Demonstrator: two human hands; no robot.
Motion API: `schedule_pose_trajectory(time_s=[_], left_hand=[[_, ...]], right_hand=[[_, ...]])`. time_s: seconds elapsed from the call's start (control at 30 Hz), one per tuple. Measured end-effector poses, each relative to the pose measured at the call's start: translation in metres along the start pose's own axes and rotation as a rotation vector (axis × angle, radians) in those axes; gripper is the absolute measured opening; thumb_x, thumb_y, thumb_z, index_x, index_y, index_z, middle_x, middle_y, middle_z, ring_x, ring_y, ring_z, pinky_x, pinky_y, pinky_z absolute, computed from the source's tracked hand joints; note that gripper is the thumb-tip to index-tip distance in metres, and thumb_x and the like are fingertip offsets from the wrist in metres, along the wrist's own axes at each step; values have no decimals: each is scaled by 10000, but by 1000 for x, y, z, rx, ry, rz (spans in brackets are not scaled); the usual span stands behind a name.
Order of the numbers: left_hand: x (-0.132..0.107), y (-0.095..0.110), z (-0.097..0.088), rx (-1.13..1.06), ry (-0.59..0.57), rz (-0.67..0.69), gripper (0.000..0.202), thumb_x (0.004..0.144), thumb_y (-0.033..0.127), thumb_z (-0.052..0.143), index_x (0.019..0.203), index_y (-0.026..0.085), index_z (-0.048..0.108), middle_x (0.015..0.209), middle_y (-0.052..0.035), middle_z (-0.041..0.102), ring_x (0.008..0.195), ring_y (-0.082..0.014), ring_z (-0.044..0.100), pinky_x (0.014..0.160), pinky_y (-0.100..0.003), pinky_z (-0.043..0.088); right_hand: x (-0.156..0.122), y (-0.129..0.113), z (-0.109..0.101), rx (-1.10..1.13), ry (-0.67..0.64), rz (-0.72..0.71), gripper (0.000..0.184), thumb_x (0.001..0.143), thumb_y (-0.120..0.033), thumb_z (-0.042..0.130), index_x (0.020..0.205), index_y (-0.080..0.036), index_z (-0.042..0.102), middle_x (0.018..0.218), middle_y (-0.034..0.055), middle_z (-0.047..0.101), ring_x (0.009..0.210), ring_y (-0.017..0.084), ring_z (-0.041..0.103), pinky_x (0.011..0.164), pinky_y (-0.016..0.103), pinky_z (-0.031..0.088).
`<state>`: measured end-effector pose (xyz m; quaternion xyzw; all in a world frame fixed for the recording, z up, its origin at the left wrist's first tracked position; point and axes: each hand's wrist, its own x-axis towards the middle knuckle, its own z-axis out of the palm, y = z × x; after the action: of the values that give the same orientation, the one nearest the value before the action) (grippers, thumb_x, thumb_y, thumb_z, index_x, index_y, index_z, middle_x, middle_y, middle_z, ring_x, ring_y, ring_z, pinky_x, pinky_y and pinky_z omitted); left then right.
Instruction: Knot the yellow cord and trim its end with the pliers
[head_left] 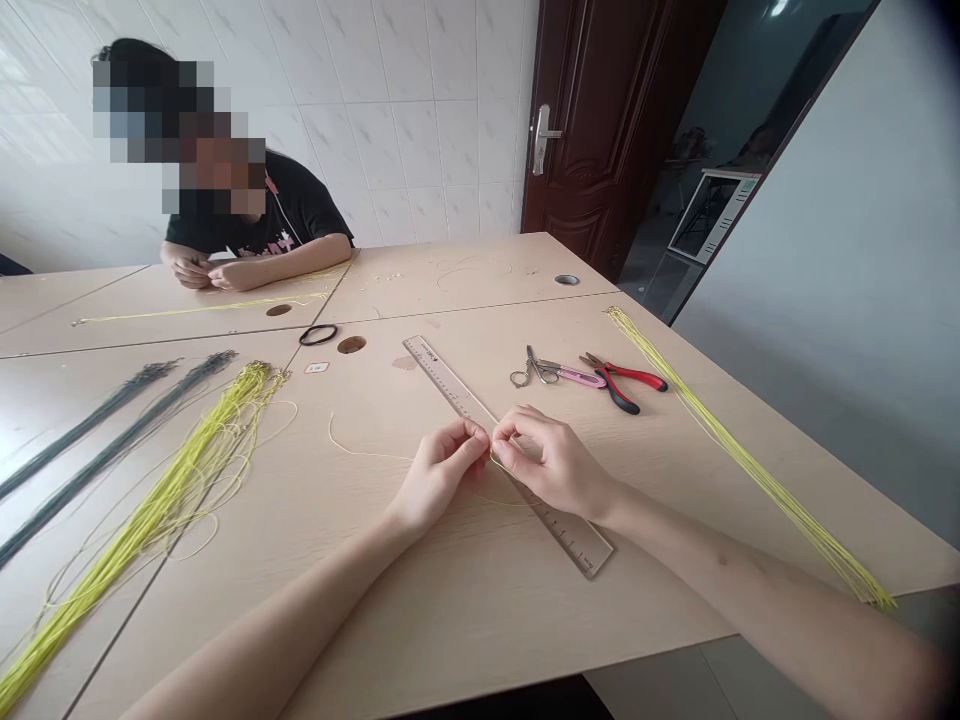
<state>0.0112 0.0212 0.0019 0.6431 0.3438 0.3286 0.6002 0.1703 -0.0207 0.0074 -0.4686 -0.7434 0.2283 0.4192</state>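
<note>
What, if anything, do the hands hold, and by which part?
The left hand and right hand pinch a yellow cord away from its loose left end; the exact spot is hidden.

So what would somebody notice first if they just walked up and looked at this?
Probably the yellow bundle on the left, very bright against the pale table. Next, the left hand and right hand, close together in the middle, pinching a thin cord over the ruler. Then maybe the red-and-black pliers lying to the right of the ruler.
</note>
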Motion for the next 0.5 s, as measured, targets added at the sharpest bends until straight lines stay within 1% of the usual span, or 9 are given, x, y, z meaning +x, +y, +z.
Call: schedule_pose_trajectory(time_s=[0.13,0.23,0.3,0.37,0.43,0.5], left_hand=[[-1,4,-1,-2,-5,-11,235,844,303,514,657,161,507,573,35,497,587,-108,437,598,-230,322],[-3,5,0,-43,-9,-26,226,852,320,518,696,157,519,583,35,503,586,-99,444,601,-222,341],[-5,4,3,-97,-30,-49,232,870,349,485,743,157,517,588,29,512,580,-102,469,600,-230,378],[-7,1,7,-159,-69,-90,247,877,374,462,774,154,509,586,18,514,556,-113,492,559,-247,416],[-8,-2,10,-212,-93,-131,251,865,385,482,783,148,506,592,14,507,529,-114,496,497,-246,433],[-9,-4,13,-246,-87,-152,244,847,379,524,791,142,513,623,10,508,532,-103,497,470,-229,441]], right_hand=[[0,4,0,-152,14,-143,122,886,-212,477,792,-163,537,795,8,548,797,153,517,769,342,426],[0,7,0,-248,22,-212,115,886,-197,468,802,-161,537,802,10,547,792,157,511,775,353,416],[0,8,0,-295,39,-234,110,886,-196,470,809,-158,538,802,9,552,792,159,517,769,353,418],[1,9,-1,-333,54,-239,111,888,-200,473,811,-156,541,807,9,560,798,159,527,764,352,424],[1,11,-2,-364,63,-233,121,890,-208,477,808,-152,546,812,10,566,806,160,537,761,352,432],[1,11,-1,-391,66,-216,128,891,-218,483,809,-149,553,820,13,573,821,161,547,768,355,441]])
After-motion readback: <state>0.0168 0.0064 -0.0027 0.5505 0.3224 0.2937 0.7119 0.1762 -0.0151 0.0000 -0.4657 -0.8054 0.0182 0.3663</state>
